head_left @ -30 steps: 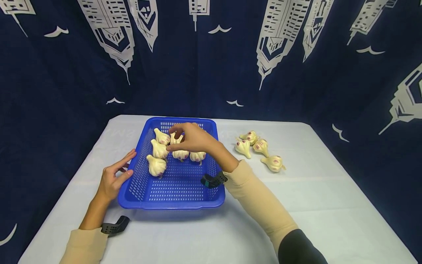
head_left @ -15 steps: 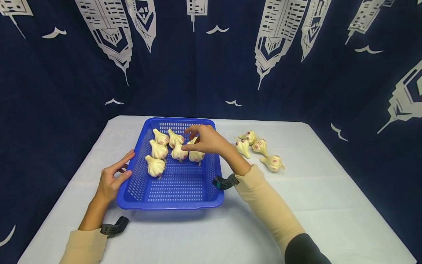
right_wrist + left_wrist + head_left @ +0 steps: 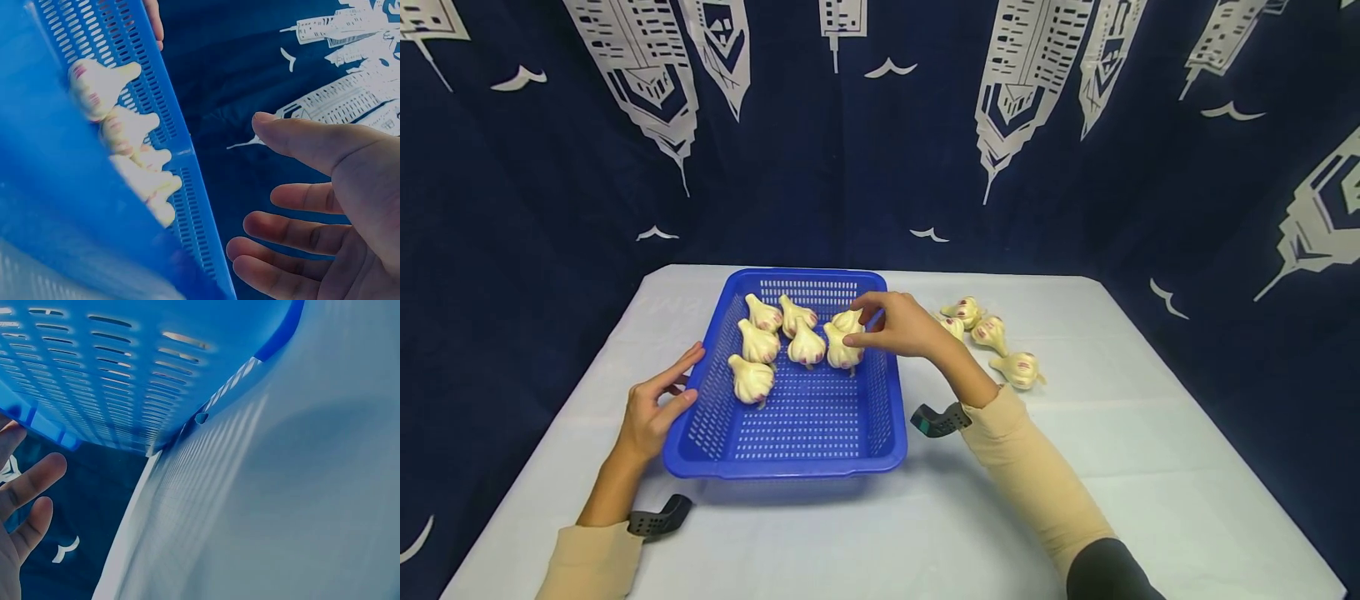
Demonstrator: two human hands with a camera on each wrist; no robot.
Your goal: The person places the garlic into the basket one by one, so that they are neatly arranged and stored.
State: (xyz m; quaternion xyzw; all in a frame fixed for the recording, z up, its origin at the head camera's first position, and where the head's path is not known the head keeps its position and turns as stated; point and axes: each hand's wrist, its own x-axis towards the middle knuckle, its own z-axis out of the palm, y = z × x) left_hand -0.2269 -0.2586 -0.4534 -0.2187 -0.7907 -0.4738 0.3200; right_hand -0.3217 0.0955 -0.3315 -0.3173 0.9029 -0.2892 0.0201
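Right hand [image 3: 898,325] has shifted rightward over the blue basket [image 3: 786,469] since the earlier head view; empty, thumb and fingers parted, it is nearer than the left hand [image 3: 651,408] to the loose garlic bulbs [image 3: 990,335] on its right, the front one's neck pointing left; left wrist: spread fingers beside the basket, contact hard to judge; right wrist: thumb and fingers apart from the basketed bulbs [image 3: 94,90].

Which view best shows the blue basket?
Head: the blue basket shows nearly whole from above; the right hand hides some edge. Left wrist: slotted outside, cropped. Right wrist: part of its inside, cropped.
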